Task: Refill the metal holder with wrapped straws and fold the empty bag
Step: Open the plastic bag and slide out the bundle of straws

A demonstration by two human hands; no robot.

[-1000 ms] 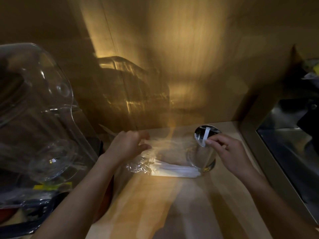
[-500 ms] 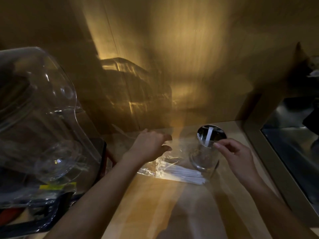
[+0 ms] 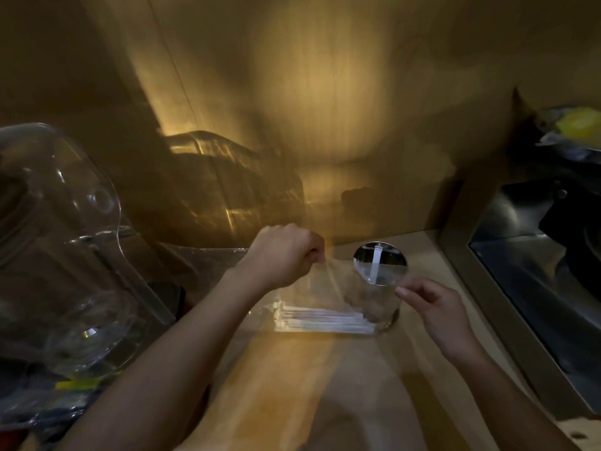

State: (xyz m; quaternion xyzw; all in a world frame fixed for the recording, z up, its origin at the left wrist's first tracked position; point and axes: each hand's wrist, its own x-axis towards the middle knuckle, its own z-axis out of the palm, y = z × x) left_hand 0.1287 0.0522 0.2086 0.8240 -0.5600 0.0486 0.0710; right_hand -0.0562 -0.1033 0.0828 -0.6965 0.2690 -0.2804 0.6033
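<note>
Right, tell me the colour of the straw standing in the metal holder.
White, clearest in the head view: wrapped straw.

left hand (image 3: 283,253) fisted, pinching; right hand (image 3: 434,306) loosely curled, fingers apart

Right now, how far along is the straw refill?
Barely started. Done: one wrapped straw stands in the metal holder. In hand: the left hand pinches the clear bag by its top edge, lifting it; the right hand hovers beside the holder, seemingly empty. Left: the bundle of straws in the bag has to go in, then the bag gets folded.
</note>
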